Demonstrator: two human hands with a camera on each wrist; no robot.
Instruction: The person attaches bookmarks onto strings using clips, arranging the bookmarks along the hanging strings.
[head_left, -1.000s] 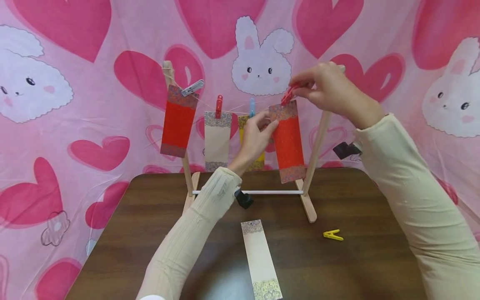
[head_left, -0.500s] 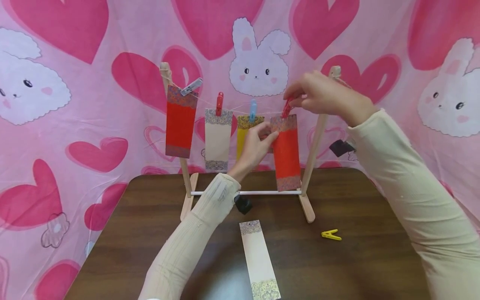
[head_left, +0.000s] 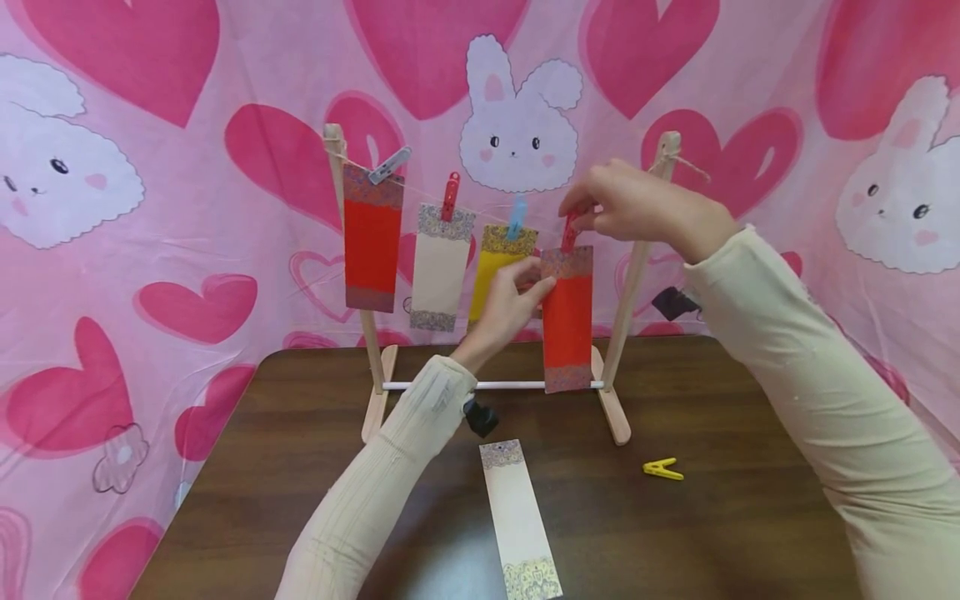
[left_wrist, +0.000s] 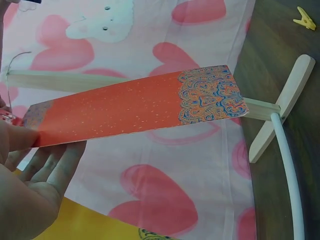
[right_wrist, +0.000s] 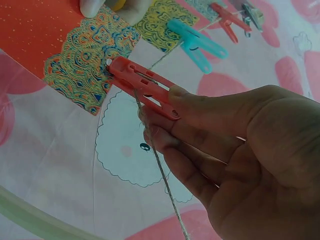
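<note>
In the head view my left hand [head_left: 508, 302] pinches a red bookmark card [head_left: 567, 325] by its left edge near the patterned top. Thumb and fingers of my right hand [head_left: 637, 198] hold a red clothespin [right_wrist: 142, 82] by its handle end. In the right wrist view its jaws sit at the card's patterned end, and the twine [right_wrist: 162, 170] runs at the clothespin. Whether the jaws clamp both card and twine I cannot tell. The left wrist view shows the card's long red face [left_wrist: 120, 107], with fingers behind it.
Left along the twine hang a red card [head_left: 372, 254], a cream card [head_left: 438, 271] and a partly hidden yellow card [head_left: 491, 271], each under a clothespin. A wooden stand [head_left: 633, 292] carries the twine. On the table lie a cream card [head_left: 521, 517] and a yellow clothespin [head_left: 663, 468].
Both hands, with the red card and its clothespin, have moved down. The twine now slopes lower to the right, and the cream and yellow cards have shifted and tilted.
</note>
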